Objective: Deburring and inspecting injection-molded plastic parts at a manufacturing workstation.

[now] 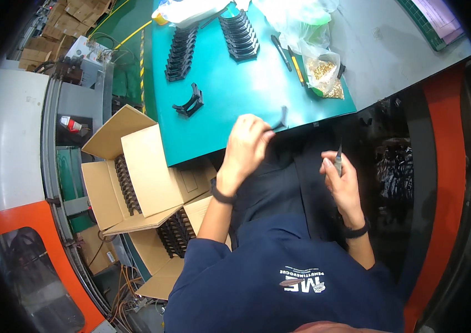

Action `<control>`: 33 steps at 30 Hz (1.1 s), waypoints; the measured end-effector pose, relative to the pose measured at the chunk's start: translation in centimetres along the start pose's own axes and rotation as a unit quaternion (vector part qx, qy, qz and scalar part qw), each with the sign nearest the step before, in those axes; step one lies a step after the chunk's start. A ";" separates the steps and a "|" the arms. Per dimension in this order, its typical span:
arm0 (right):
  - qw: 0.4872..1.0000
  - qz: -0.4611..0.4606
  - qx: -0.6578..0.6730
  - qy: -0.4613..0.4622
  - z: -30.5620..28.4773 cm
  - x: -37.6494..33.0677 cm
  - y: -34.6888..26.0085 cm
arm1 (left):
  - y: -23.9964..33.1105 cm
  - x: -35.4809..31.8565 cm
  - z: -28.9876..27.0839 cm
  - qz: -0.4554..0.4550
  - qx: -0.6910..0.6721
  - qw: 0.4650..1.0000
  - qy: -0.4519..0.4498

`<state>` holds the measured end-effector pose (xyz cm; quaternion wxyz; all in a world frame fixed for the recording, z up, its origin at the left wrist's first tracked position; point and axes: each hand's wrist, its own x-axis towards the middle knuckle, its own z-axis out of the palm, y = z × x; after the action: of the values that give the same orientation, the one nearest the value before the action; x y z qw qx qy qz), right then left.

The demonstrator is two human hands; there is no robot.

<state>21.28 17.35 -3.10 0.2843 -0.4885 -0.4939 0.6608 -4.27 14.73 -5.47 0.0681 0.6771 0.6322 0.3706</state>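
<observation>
Near the front edge of the green-topped table, my left hand (246, 145) is closed, pinching a small curved black plastic part (283, 118) that looks smeared by motion. My right hand (343, 186), in front of the table and over my lap, grips a small pointed knife (338, 159) with its dark blade upward. The two hands are apart. A single curved black bracket (191, 102) lies on the table, left of my left hand. Behind it stand two rows of like brackets, a left row (181, 54) and a right row (239, 36).
Clear bags with small brass-coloured pieces (324, 72) lie at the table's right, beside a black pen (281, 53) and an orange-and-black pen-like tool (296, 65). Open cardboard boxes (145, 166) holding black parts stand left of my arm. A machine with orange panels (41, 244) is farther left.
</observation>
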 end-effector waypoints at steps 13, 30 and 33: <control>0.974 0.008 0.196 -0.116 3.8 -2.6 -4.4 | 9.9 -4.8 -4.8 0.004 -0.115 0.985 0.127; 0.984 -0.024 0.131 -0.122 3.8 -4.9 -5.7 | 11.4 -7.7 -4.6 -0.118 -0.352 0.908 0.193; 0.984 -0.085 0.098 -0.120 3.7 -5.1 -5.6 | 12.0 -7.8 -4.3 -0.128 -0.411 0.878 0.209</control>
<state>19.06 13.55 4.09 0.3246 -0.3319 -0.4964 0.7335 3.50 3.77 1.11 0.2535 0.4086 0.5034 0.7179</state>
